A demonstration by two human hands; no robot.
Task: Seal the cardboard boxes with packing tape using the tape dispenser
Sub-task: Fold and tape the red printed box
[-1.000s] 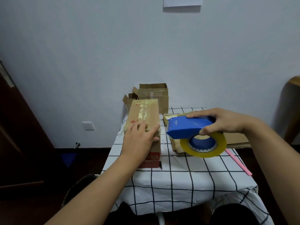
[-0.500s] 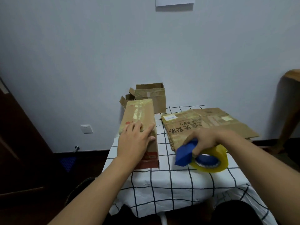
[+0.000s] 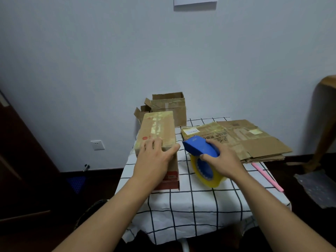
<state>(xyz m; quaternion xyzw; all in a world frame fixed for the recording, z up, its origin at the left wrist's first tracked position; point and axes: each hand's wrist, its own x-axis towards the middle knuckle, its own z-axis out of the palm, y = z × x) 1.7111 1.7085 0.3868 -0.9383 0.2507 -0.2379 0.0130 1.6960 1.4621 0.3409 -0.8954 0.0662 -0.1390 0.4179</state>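
A long closed cardboard box [image 3: 158,130] with tape strips on its top lies on the left of the checked tablecloth [image 3: 196,202]. My left hand [image 3: 156,159] rests on the box's near end, fingers spread over the top and thumb at the right edge. My right hand [image 3: 221,160] grips a blue tape dispenser [image 3: 200,147] with a yellow tape roll [image 3: 205,171], just right of the box's near end. The dispenser's nose points left toward the box; the roll sits at or just above the cloth.
Flattened cardboard sheets [image 3: 254,140] are stacked at the table's back right. Two open boxes [image 3: 169,108] stand at the back by the wall. A pink stick [image 3: 267,176] lies at the right edge. A wooden furniture leg [image 3: 323,124] stands far right.
My right hand lowered the dispenser from above the flat cardboard to the cloth, then lifted its nose toward the box's near end. My left hand stayed on the box.
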